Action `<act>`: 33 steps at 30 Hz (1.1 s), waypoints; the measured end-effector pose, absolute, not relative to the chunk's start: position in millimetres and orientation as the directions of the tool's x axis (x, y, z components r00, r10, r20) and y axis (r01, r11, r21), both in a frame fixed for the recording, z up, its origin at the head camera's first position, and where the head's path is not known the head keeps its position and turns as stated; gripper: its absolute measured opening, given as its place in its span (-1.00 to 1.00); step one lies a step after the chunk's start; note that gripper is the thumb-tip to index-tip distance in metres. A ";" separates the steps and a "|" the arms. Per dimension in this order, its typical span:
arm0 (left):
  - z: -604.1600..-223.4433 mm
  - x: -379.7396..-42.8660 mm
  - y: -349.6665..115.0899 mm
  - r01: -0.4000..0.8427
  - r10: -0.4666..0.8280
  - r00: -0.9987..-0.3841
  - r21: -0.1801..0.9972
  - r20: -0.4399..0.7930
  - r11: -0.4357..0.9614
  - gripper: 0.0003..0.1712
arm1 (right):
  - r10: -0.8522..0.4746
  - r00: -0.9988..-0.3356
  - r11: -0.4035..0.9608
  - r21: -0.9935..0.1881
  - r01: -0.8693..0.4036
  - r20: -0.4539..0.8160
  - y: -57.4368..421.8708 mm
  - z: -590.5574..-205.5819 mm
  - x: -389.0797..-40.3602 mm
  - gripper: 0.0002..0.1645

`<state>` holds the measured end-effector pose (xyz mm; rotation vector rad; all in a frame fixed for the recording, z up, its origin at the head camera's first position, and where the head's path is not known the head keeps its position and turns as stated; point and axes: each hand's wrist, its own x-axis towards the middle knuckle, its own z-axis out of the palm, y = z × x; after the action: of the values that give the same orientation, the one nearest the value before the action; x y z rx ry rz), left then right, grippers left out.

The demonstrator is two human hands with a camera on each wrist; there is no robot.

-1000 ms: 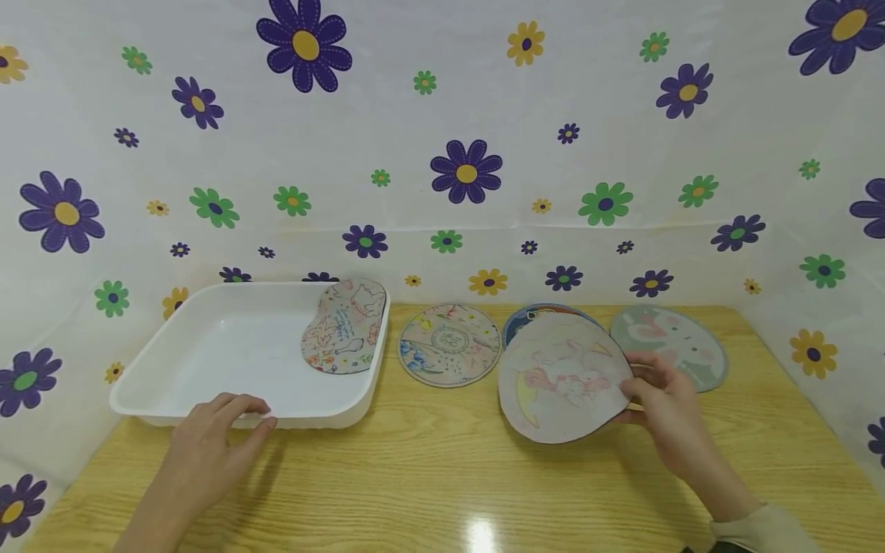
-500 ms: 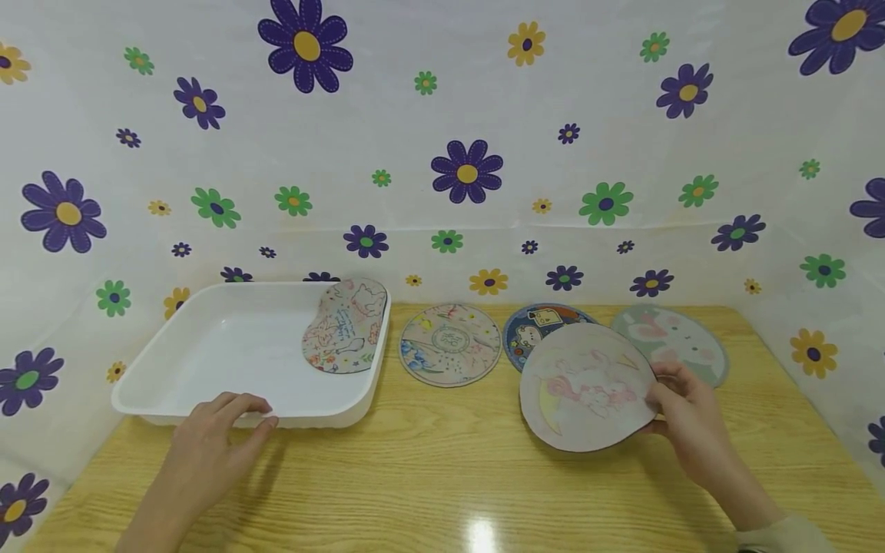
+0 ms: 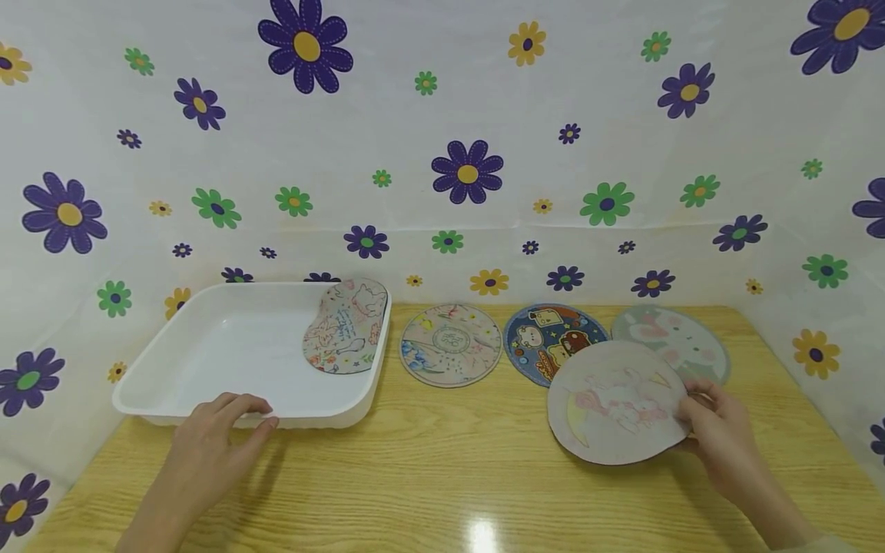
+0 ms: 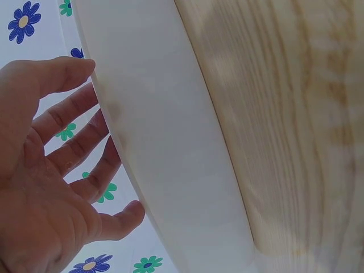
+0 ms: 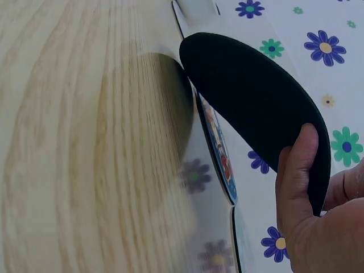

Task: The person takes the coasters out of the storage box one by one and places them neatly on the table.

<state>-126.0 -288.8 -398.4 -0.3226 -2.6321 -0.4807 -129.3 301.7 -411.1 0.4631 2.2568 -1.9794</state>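
Note:
My right hand (image 3: pixel 722 430) pinches the right edge of a pale pink round mouse pad (image 3: pixel 618 407) with a faint moon drawing. The pad is held tilted above the table, and its black underside (image 5: pixel 256 85) faces the right wrist camera. My left hand (image 3: pixel 214 445) holds the front rim of a white tray (image 3: pixel 242 418), thumb outside and fingers over the edge. In the left wrist view the fingertips pass behind the tray's rim. A bean-shaped pink pad (image 3: pixel 346 330) leans in the tray's right end.
Along the back of the wooden table (image 3: pixel 415 476) lie a floral round pad (image 3: pixel 451 346), a dark blue pad (image 3: pixel 546 330) and a grey-green rabbit pad (image 3: pixel 691 338). The held pad partly covers the last two. Behind hangs a flower-print cloth (image 3: pixel 387 138).
My right hand has moved right and toward me with the pale pink pad, uncovering more of the dark blue pad. The left hand and tray have stayed still.

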 end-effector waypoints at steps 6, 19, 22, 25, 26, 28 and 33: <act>-398.1 -125.6 -289.4 0.291 0.139 -0.881 0.286 0.453 0.913 -0.86 | 0.174 -0.938 0.124 -0.938 0.323 -0.300 315.1 -413.0 -127.3 -0.60; -398.4 -125.7 -288.7 0.286 0.135 -0.884 0.289 0.447 0.914 -0.85 | 0.139 -0.921 0.232 -0.892 0.387 -0.364 338.1 -418.3 -118.0 -0.30; -398.4 -125.2 -288.7 0.278 0.131 -0.889 0.291 0.438 0.915 -0.85 | 0.101 -0.915 0.296 -0.866 0.403 -0.391 339.4 -418.1 -116.4 -0.21; -398.3 -124.9 -288.7 0.272 0.128 -0.893 0.292 0.432 0.917 -0.85 | 0.082 -0.905 0.352 -0.838 0.418 -0.417 339.9 -420.2 -114.1 -0.19; -398.2 -124.9 -288.7 0.272 0.127 -0.893 0.292 0.432 0.917 -0.85 | 0.080 -0.902 0.361 -0.831 0.424 -0.425 340.2 -421.2 -113.8 -0.19; -398.1 -125.0 -288.7 0.271 0.127 -0.893 0.291 0.431 0.917 -0.85 | 0.080 -0.898 0.371 -0.823 0.430 -0.433 341.1 -423.8 -112.8 -0.19; -398.3 -126.0 -289.0 0.286 0.137 -0.884 0.287 0.447 0.914 -0.85 | 0.095 -0.894 0.364 -0.820 0.441 -0.438 345.1 -428.1 -113.5 -0.19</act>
<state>-126.0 -289.0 -398.3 -0.3071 -2.6490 -0.4852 -113.5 345.1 -428.1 0.4726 2.3144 -1.5397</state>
